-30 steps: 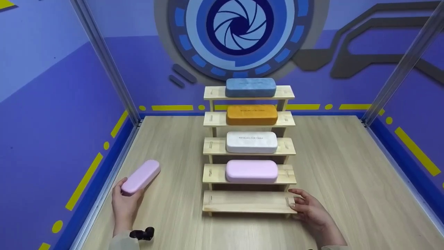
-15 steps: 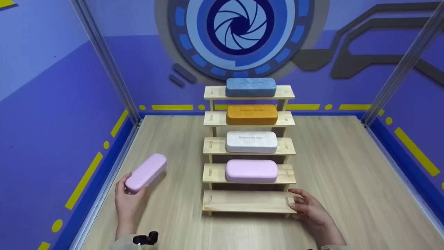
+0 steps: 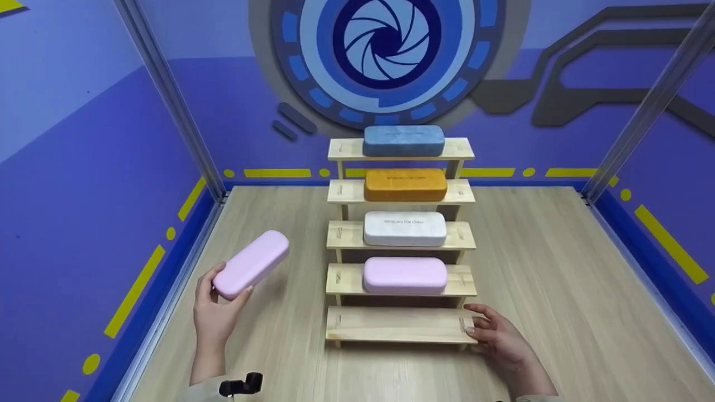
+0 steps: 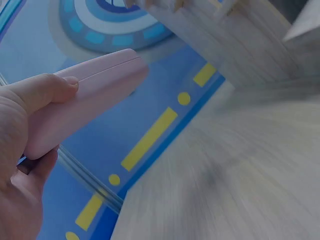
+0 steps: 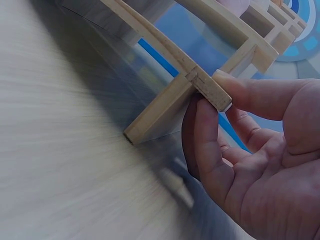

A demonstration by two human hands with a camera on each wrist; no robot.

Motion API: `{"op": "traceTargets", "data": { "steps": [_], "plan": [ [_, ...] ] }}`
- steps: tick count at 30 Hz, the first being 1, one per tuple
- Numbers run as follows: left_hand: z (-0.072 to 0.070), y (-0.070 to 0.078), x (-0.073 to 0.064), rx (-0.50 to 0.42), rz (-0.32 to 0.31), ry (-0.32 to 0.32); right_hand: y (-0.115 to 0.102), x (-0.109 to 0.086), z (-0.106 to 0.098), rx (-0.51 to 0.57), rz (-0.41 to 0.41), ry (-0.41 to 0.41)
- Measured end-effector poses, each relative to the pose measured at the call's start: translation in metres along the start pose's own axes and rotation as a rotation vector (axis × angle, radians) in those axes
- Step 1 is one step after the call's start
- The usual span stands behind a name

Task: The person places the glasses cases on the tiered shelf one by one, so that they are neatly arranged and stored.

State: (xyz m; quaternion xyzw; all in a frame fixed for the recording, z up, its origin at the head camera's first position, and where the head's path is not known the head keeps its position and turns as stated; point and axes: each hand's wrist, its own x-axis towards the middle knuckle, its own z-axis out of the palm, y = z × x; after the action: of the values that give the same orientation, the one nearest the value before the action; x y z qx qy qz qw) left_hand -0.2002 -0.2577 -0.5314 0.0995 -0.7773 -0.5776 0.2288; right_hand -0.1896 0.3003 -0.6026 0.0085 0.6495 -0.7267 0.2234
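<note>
In the head view my left hand [image 3: 217, 310] grips the lower end of a pink glasses case [image 3: 251, 265], tilted up to the right and raised above the table. The left wrist view shows the thumb along one side of that case [image 4: 95, 95], near its seam. My right hand [image 3: 505, 343] pinches the right end of the lowest board of a wooden stepped rack [image 3: 391, 329]. In the right wrist view thumb and fingers close on that board's end [image 5: 210, 90]. Another pink case [image 3: 405, 274] lies on the step above the bare lowest board.
Higher steps bear a white case [image 3: 405, 229], an orange case [image 3: 405, 185] and, on top, a blue case [image 3: 404, 140]. Blue printed walls [image 3: 111, 195] with metal corner posts enclose the wooden table [image 3: 536, 251] at the left, back and right.
My left hand has lifted the pink glasses case from low over the table at the left, moving it up and to the right. My right hand and the rack have stayed put.
</note>
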Motion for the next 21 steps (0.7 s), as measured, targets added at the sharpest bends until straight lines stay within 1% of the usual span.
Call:
{"op": "traceTargets", "data": {
  "steps": [4, 6, 11, 15, 17, 21],
  "plan": [
    [0.003, 0.014, -0.002, -0.036, 0.023, -0.027, 0.000, -0.001, 0.000, -0.005, -0.004, -0.011],
    [0.005, 0.022, -0.004, -0.058, 0.051, -0.038, 0.000, -0.001, 0.000, -0.004, 0.000, -0.009],
    [0.012, 0.040, -0.010, -0.086, 0.148, -0.071, -0.001, -0.001, 0.001, -0.008, 0.010, 0.000],
    [0.019, 0.052, -0.014, -0.104, 0.211, -0.111, -0.002, -0.001, 0.001, 0.009, 0.022, 0.010],
    [0.023, 0.057, -0.015, -0.120, 0.242, -0.133, -0.002, -0.001, 0.001, 0.008, 0.023, 0.011],
    [0.031, 0.064, -0.017, -0.143, 0.335, -0.186, -0.001, 0.000, 0.001, 0.000, 0.019, 0.012]
  ]
}}
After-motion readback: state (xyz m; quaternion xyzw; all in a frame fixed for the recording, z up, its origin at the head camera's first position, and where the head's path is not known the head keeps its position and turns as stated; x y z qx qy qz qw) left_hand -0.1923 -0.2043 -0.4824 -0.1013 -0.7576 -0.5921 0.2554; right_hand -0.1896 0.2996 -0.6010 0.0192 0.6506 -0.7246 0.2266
